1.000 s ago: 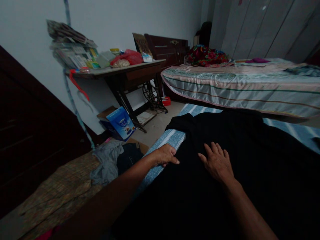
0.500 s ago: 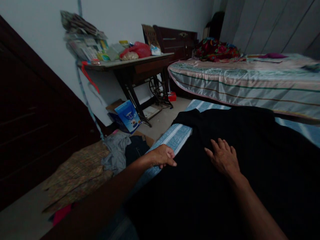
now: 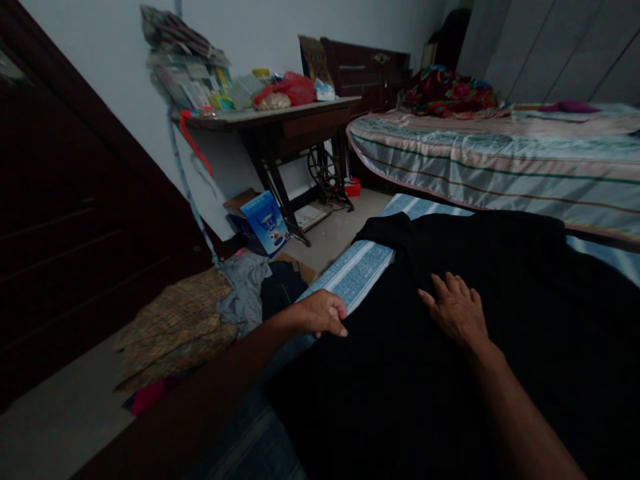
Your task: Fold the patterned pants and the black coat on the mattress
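Note:
A large black garment point(image 3: 400, 373) lies spread over a blue-and-white striped cloth point(image 3: 353, 270); a sleeve-like part is folded at its far left corner. At the garment's left edge, my left hand point(image 3: 325, 313) is closed, pinching the black fabric between thumb and fingers. My right hand point(image 3: 457, 307) rests palm down on the garment to the right, fingers stretched and slightly spread. The dark fabric hides most of its own folds, and its near part runs out of view at the bottom.
Left on the floor lie a checked brown cloth point(image 3: 175, 320) and a grey cloth point(image 3: 245, 290). Behind them stands a blue box point(image 3: 265, 223). A treadle sewing table point(image 3: 300, 123) holds bags and small items. A bed point(image 3: 480, 153) stands at the back right.
The view has turned slightly left and down, so the room sits further right. Both hands keep nearly the same places on the black garment.

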Motion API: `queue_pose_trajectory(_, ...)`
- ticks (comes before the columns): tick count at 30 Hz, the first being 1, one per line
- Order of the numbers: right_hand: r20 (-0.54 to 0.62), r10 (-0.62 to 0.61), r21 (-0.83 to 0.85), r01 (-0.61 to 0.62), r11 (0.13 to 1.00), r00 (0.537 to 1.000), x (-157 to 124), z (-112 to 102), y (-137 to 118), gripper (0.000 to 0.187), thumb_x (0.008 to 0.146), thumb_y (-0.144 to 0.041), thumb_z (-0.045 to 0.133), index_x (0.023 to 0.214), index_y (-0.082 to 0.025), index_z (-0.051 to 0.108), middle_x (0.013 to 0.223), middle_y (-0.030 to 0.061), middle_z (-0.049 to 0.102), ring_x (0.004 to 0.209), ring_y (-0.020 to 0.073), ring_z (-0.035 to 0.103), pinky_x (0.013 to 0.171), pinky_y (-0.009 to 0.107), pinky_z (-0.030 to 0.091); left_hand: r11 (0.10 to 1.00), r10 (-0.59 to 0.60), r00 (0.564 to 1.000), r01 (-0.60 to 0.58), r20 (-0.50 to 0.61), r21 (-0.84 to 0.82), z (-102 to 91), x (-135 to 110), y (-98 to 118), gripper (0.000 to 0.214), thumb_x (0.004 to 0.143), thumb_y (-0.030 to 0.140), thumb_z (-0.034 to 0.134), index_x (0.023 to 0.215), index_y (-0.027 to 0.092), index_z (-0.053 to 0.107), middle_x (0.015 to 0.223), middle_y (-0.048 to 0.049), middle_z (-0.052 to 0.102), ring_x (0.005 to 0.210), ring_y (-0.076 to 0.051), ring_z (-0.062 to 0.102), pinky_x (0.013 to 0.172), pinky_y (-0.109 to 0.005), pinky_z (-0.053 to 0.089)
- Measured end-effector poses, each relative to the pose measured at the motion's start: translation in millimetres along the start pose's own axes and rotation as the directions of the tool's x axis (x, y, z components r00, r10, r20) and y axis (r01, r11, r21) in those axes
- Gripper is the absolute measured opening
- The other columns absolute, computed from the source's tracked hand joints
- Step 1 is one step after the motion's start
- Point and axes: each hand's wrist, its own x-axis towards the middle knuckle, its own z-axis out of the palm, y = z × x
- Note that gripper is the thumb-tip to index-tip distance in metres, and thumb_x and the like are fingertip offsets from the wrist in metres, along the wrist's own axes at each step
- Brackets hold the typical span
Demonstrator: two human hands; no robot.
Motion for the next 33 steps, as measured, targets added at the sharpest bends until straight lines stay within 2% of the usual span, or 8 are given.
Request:
queue_pose_trajectory(3, -0.009, -0.005, -0.009, 0.005, 1.000, 1.000, 0, 1, 1, 0.063, 0.091, -0.058, 0.024, 0.140, -0.019, 0.036, 0.145, 0.0135, 0.034, 0.136, 0.0298, 0.024, 0.105, 0.049, 0.022, 1.000, 0.023, 0.999, -0.023, -0.049, -0.010, 1.8, -5, -6, 0.034, 0.050, 0.031, 0.070, 0.077, 0.018, 0.055, 0.057, 0.0070, 0.055, 0.047, -0.009, 0.046, 0.044, -0.020, 0.032)
queue_pose_trajectory(9, -0.014, -0.002, 0.000, 0.002, 1.000, 1.000, 0, 0, 0, 0.064, 0.091, -0.058, 0.024, 0.140, -0.019, 0.036, 0.145, 0.0142, 0.034, 0.136, 0.0300, 0.024, 0.105, 0.049, 0.022, 0.987, 0.161, 0.975, -0.155, -0.155, 0.054, 8.3, -14, -16, 0.034, 0.054, 0.032, 0.068, 0.081, 0.017, 0.054, 0.055, 0.0081, 0.050, 0.049, -0.009, 0.043, 0.047, -0.021, 0.029)
queue_pose_trajectory(12, -0.010, -0.003, -0.007, 0.002, 1.000, 1.000, 0, 1, 1, 0.064, 0.091, -0.058, 0.024, 0.140, -0.019, 0.036, 0.146, 0.0142, 0.034, 0.136, 0.0297, 0.024, 0.105, 0.049, 0.022, 0.984, 0.173, 0.968, -0.163, -0.181, 0.066, 9.5, -16, -20, 0.034, 0.056, 0.034, 0.068, 0.082, 0.017, 0.054, 0.056, 0.0076, 0.050, 0.051, -0.009, 0.045, 0.049, -0.021, 0.030)
queue_pose_trajectory(20, 0.006, 0.006, 0.004, -0.006, 1.000, 1.000, 0, 1, 2, 0.064, 0.092, -0.058, 0.021, 0.141, -0.020, 0.036, 0.146, 0.0131, 0.034, 0.136, 0.0290, 0.023, 0.105, 0.049, 0.021, 0.992, 0.094, 0.981, -0.079, -0.168, 0.093, 5.2, -29, -33, 0.034, 0.056, 0.034, 0.067, 0.083, 0.018, 0.054, 0.060, 0.0065, 0.054, 0.053, -0.010, 0.048, 0.049, -0.021, 0.030)
queue_pose_trajectory(26, -0.007, 0.004, 0.018, -0.004, 1.000, 1.000, 1, 0, -1, 0.062, 0.092, -0.056, 0.025, 0.140, -0.019, 0.037, 0.146, 0.0142, 0.034, 0.136, 0.0301, 0.024, 0.105, 0.048, 0.020, 0.989, 0.058, 0.983, -0.033, -0.173, 0.146, 5.0, -50, -29, 0.029, 0.058, 0.032, 0.065, 0.083, 0.019, 0.057, 0.052, 0.0086, 0.045, 0.049, -0.009, 0.039, 0.046, -0.020, 0.027)
queue_pose_trajectory(30, -0.006, 0.016, 0.070, -0.016, 0.997, 1.000, 2, -11, -7, 0.060, 0.093, -0.054, 0.025, 0.140, -0.018, 0.037, 0.147, 0.0151, 0.032, 0.137, 0.0302, 0.022, 0.106, 0.050, 0.018, 0.987, 0.074, 0.983, -0.048, -0.171, 0.151, -6.7, -55, -49, 0.025, 0.064, 0.039, 0.064, 0.080, 0.021, 0.058, 0.049, 0.0098, 0.042, 0.047, -0.008, 0.036, 0.045, -0.018, 0.026)
queue_pose_trajectory(32, 0.017, 0.000, 0.116, -0.002, 0.993, 1.000, 4, -19, -8, 0.062, 0.092, -0.057, 0.025, 0.140, -0.019, 0.036, 0.148, 0.0147, 0.031, 0.137, 0.0303, 0.021, 0.107, 0.049, 0.017, 0.974, 0.120, 0.986, -0.093, -0.119, 0.208, -17.1, -48, -63, 0.024, 0.070, 0.045, 0.062, 0.082, 0.025, 0.059, 0.051, 0.0119, 0.045, 0.049, -0.007, 0.039, 0.047, -0.015, 0.026)
queue_pose_trajectory(33, 0.024, -0.002, 0.138, -0.001, 0.990, 1.000, 7, -22, -9, 0.064, 0.092, -0.058, 0.024, 0.141, -0.018, 0.035, 0.148, 0.0155, 0.030, 0.137, 0.0306, 0.021, 0.107, 0.050, 0.017, 0.966, 0.147, 0.987, -0.132, -0.056, 0.223, -21.9, -42, -68, 0.024, 0.073, 0.048, 0.061, 0.084, 0.026, 0.060, 0.055, 0.0128, 0.048, 0.051, -0.007, 0.042, 0.048, -0.015, 0.030)
